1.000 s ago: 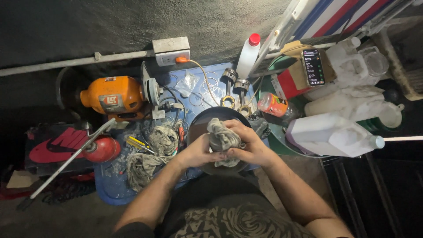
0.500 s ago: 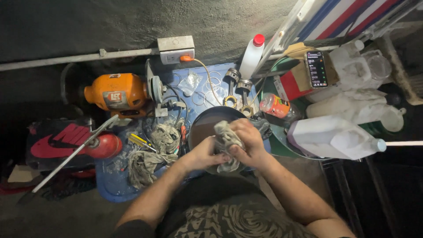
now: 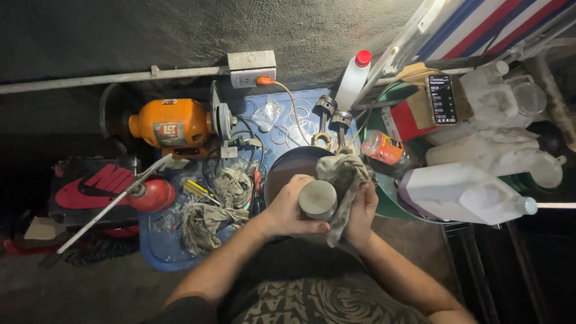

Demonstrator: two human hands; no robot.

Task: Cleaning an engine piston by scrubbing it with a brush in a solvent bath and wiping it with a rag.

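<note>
Left hand [image 3: 292, 210]: gripping a round grey metal piston [image 3: 317, 199], fingers curled around its side, thumb lying along the lower edge, flat crown facing up toward the camera.
Right hand [image 3: 360, 211]: closing around a dirty grey rag [image 3: 343, 186], pressing it against the right side of the piston; fingertips hidden under the cloth.
Piston: sitting between both hands, held above the near rim of a dark round pan [image 3: 287, 169], close to the body.
Rag: draping over the right hand, upper end rising past the piston toward the pan's far side, lower end hanging down by the wrist.
Table [image 3: 157, 252]: blue, stained, lying to the left of the hands, carrying crumpled rags [image 3: 213, 210] and a yellow-handled screwdriver [image 3: 198, 191].
Behind the pan: two connecting rods with pistons [image 3: 333, 120] lying side by side, thin metal rings scattered near them.
Far left: orange bench grinder [image 3: 171, 124] standing by the wall; red round can [image 3: 153, 194] just below it, a pale rod crossing over it.
Right side: white plastic jugs [image 3: 465, 192] lying in a green basin [image 3: 384, 204]; orange-capped jar [image 3: 384, 147] near the pan; white bottle with red cap [image 3: 353, 78] standing upright; phone [image 3: 443, 99] showing a lit screen.
</note>
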